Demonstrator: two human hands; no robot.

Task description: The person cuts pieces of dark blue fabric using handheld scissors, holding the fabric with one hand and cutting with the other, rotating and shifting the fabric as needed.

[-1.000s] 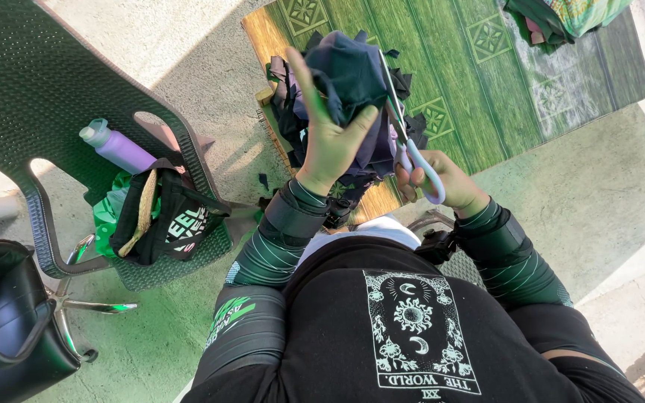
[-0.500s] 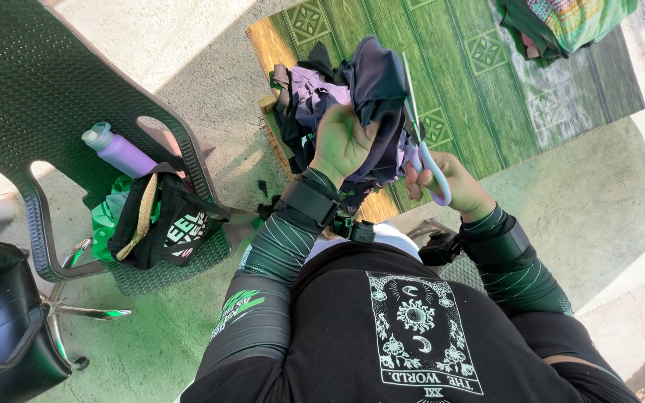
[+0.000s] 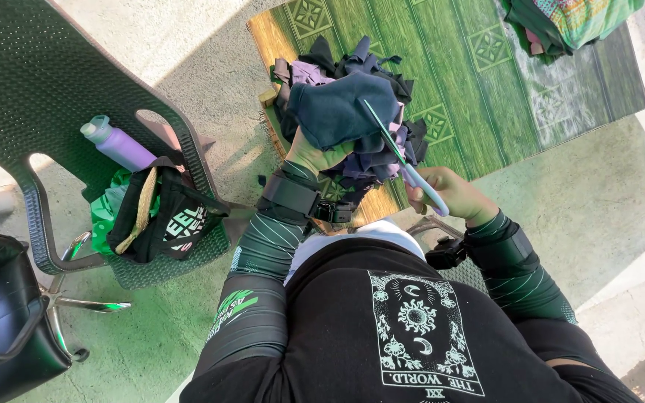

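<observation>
Black seat: a shiny black seat (image 3: 1, 313) sits at the far left edge, on metal legs.
Green chair: a big dark green plastic chair (image 3: 46, 89) with tiny holes fills the top left.
Bottle: a purple bottle (image 3: 117, 145) with a grey cap lies on the chair, cap pointing up and left.
Bags: a black bag (image 3: 166, 224) with white and green letters rests on the chair seat, just below the bottle. A bright green bag (image 3: 102, 216) peeks out under it.
Left hand: the left hand (image 3: 315, 153) is closed on a dark blue cloth (image 3: 337, 112), holding it up from below. A black strap goes round the wrist.
Cloth pile: a heap of black and purple cloth scraps (image 3: 382, 153) lies under and behind the blue cloth, on the near end of the mat.
Scissors: the scissors (image 3: 401, 160) are in the middle, just right of the blue cloth. Their long side runs from lower right to upper left, tips pointing up and left. The blades touch the cloth's right edge. The handles are pale purple.
Right hand: the right hand (image 3: 449, 195) is wrapped round the scissor handles, fingers curled in.
Mat: a green mat (image 3: 487, 82) with square leaf patterns lies on the grey floor.
Folded cloth: green patterned cloth (image 3: 569, 22) sits at the top right corner, well apart from the hands.
</observation>
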